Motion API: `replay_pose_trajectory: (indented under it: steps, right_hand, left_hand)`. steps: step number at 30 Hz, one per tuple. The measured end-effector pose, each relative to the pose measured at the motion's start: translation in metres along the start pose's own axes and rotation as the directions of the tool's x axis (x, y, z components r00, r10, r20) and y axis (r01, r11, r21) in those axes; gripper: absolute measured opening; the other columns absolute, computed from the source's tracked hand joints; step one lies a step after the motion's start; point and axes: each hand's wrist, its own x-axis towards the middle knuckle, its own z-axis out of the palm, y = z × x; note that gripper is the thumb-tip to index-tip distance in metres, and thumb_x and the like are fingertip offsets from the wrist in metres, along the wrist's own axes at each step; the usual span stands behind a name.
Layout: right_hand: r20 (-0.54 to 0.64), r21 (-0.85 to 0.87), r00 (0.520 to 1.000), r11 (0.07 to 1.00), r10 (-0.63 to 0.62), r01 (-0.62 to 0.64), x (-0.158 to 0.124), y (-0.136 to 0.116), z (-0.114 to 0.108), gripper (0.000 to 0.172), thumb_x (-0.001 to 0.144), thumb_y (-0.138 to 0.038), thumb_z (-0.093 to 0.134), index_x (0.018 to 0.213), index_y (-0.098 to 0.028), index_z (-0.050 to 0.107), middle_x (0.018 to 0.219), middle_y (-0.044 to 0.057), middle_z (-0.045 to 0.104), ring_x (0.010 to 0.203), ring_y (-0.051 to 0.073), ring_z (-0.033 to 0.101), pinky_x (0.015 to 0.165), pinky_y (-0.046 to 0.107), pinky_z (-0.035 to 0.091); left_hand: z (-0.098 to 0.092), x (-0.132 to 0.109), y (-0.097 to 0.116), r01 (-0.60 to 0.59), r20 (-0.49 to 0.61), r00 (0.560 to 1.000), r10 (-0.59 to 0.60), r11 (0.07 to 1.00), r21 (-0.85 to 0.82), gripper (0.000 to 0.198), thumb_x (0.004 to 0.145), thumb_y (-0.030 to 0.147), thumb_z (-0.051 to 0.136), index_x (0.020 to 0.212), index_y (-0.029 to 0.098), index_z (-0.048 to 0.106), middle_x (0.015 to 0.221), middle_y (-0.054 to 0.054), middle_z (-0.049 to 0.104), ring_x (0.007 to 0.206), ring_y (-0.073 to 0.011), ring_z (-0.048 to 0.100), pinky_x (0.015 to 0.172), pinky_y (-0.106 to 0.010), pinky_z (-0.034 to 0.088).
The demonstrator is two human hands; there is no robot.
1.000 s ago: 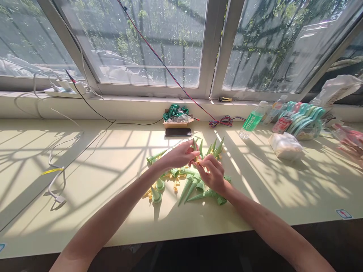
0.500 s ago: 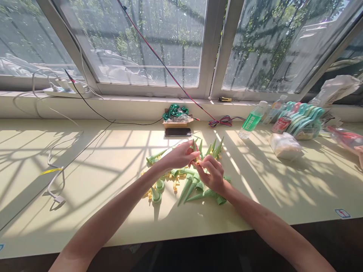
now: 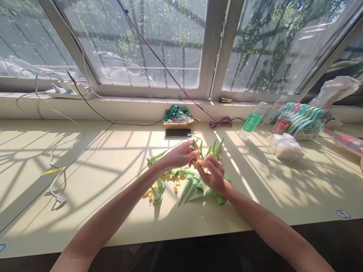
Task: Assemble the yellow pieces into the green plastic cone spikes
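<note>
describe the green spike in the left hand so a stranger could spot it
Below the windows, a pale table bears a cluster of green parts and yellow pieces. There, the left hand holds the green spike; its green neighbours rest on the table, unheld.

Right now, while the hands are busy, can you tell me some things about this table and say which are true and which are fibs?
1. The left hand holds a pointed green plastic spike. True.
2. The flat black rectangular phone stands on its edge. False: it lies flat.
3. The right hand touches a small yellow plastic piece. True.
4. The clear plastic bottle with a green label has no cap. False: it has a white cap.
5. The small brown cardboard box sits beyond the phone. True.
</note>
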Motion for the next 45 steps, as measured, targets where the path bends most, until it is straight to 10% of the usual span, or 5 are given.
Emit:
replay_pose_trajectory:
  steps: [29,45]
  right_hand:
    - [-0.007,0.050,0.996,0.995,0.087,-0.087,-0.002,-0.001,0.003,0.018,0.082,-0.011,0.064,0.075,-0.021,0.051,0.067,-0.003,0.044,0.056,0.009,0.040,0.047,0.022,0.036]
    - [0.103,0.021,0.985,0.990,0.139,-0.142,-0.003,0.005,-0.001,0.003,0.088,-0.020,0.065,0.088,-0.021,0.062,0.073,0.001,0.058,0.059,0.011,0.051,0.049,0.023,0.044]
  left_hand:
    - [-0.001,0.005,-0.001,0.036,-0.051,0.998,-0.044,0.989,-0.140,0.018,0.095,0.032,0.051,0.088,0.016,0.050,0.067,-0.001,0.062,0.056,-0.0114,0.061,0.053,-0.023,0.046]
    - [-0.020,-0.007,0.015,-0.094,-0.134,0.983,0.126,0.970,0.225,0.030,0.091,0.043,0.053,0.077,0.018,0.048,0.056,0.002,0.055,0.048,-0.0086,0.047,0.047,-0.021,0.033]
